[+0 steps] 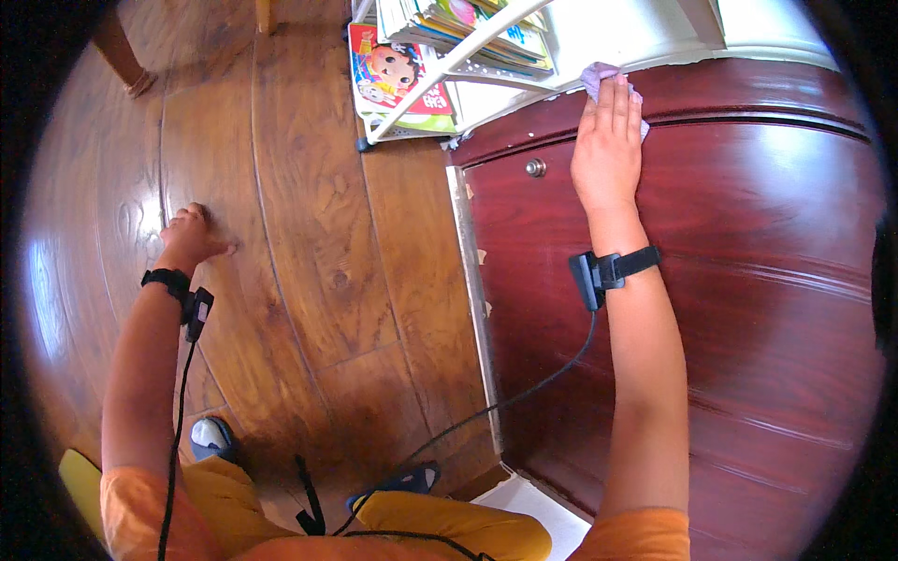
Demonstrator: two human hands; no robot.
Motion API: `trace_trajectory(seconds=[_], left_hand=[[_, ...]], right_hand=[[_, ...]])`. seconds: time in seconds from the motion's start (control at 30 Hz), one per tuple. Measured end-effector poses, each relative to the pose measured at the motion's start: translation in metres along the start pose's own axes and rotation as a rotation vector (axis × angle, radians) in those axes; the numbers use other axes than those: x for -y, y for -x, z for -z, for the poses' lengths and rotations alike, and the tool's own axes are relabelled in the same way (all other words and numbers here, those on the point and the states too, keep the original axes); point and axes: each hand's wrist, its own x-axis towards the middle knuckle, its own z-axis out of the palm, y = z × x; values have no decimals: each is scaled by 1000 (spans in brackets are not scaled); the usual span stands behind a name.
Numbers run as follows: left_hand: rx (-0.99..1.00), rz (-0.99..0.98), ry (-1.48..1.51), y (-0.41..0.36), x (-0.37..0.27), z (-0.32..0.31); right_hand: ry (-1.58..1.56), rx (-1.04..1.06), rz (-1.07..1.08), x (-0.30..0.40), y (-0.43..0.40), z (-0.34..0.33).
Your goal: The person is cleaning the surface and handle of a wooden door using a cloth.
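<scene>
My right hand [609, 144] lies flat, fingers stretched forward, over a purple cloth [596, 72]. The cloth is pressed against the upper border of a glossy dark-red wood-grain door panel [736, 203], by a dark groove. Part of the cloth is hidden under the palm. A small round metal fitting [535, 167] sits on the panel, left of that hand. My left hand [188, 235] hangs above the wood-plank floor [316, 280], its fingers loosely bent and the thumb apart, with nothing seen in it.
A white metal rack [449, 66] holding stacked books [477, 35] and a children's picture book [393, 70] stands ahead. The panel's pale left edge [477, 315] is chipped. A black cable [533, 386] runs from my right wrist strap across the panel. Wooden furniture legs [123, 52] stand at far left.
</scene>
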Motion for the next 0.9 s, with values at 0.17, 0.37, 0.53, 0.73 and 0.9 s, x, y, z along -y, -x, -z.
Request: trace_trajectory(seconds=[0.17,0.37,0.53,0.73,0.9], left_hand=[[13,-3,1,6,-7,9],[23,21,-22,1,-4,5],[23,52,-29,7,-5,15],[24,48,-57,4,-7,4],[41,26,-34,1,-2,3]], right_hand=[[-10,110,45,26,9,-11],[-46,192,66,43,8,-11],[-109,259,174,10,3,7],[-110,75,-1,-15,21,14],[-52,137,92,29,13,-1]])
